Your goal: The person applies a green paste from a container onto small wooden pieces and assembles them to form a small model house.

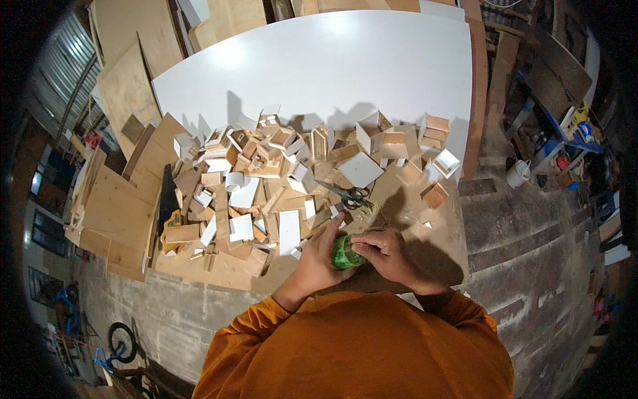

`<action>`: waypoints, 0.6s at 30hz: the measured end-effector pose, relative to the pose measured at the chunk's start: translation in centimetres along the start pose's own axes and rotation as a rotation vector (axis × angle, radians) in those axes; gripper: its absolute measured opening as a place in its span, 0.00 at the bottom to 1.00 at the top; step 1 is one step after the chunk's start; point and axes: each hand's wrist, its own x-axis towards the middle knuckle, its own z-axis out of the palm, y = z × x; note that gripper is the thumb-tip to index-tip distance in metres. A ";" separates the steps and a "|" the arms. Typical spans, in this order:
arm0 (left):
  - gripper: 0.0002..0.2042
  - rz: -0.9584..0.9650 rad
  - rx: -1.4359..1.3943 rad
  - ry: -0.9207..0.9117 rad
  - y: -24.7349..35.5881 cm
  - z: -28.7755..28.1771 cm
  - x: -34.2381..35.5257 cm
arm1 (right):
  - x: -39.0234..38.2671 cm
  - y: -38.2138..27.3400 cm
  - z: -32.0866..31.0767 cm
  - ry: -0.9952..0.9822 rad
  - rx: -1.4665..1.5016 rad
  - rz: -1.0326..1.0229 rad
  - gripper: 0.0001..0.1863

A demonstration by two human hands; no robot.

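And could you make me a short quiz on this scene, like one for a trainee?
1. What colour is the round object in the person's left hand?
2. True or false: the scissors lie to the right of the yellow-handled saw.
3. On which side of the table is the white bucket?
A) left
B) right
C) far side

Key: 1. Green. 2. True. 3. B.

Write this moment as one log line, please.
left hand: holding green container | right hand: touching it | scissors: on table, beyond both hands
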 end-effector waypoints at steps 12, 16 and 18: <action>0.52 -0.166 -0.373 0.084 -2.4 -1.5 -0.8 | 1.8 -1.7 -3.6 -0.039 0.032 0.035 0.09; 0.52 -0.102 -0.261 0.096 -3.0 -1.8 -1.1 | 1.7 -2.2 -3.6 -0.027 0.019 0.015 0.09; 0.52 -0.071 -0.232 0.098 -2.9 -1.8 -1.1 | 1.7 -2.3 -3.5 -0.016 0.011 0.005 0.09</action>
